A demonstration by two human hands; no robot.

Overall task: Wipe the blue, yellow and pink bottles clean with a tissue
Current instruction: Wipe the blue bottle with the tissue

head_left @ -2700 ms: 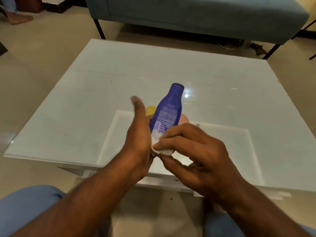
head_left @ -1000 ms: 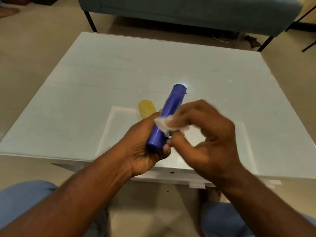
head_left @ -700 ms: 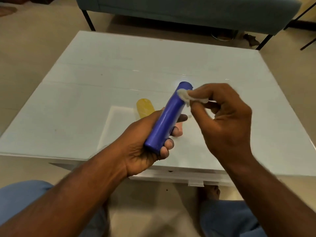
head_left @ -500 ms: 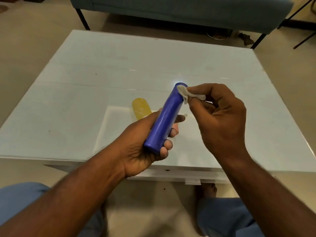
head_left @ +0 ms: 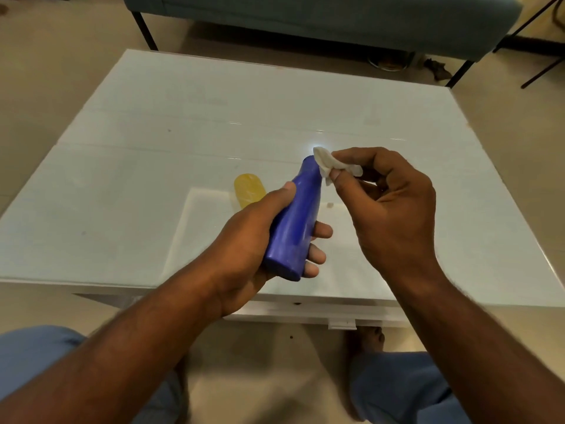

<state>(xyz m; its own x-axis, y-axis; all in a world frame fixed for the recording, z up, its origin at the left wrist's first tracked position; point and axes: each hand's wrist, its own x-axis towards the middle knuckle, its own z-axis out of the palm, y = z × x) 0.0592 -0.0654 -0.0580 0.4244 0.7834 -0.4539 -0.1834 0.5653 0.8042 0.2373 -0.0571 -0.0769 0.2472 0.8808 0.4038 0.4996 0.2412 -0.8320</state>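
My left hand [head_left: 250, 249] grips the lower body of the blue bottle [head_left: 298, 221], which is held above the white table, tilted with its cap end pointing away from me. My right hand [head_left: 388, 209] pinches a small crumpled white tissue [head_left: 328, 163] and presses it against the bottle's cap end. The yellow bottle [head_left: 248, 189] lies on the table just left of the blue one, partly hidden by my left hand. The pink bottle is hidden from view.
The glossy white low table [head_left: 153, 185] fills the middle of the view. A teal bench [head_left: 336, 16] on dark metal legs stands on the floor beyond the table's far edge. My knees in blue trousers are below the table's near edge.
My right hand slid the tissue up the blue bottle from its lower body to the cap end. My left hand turned the bottle, hiding its label.
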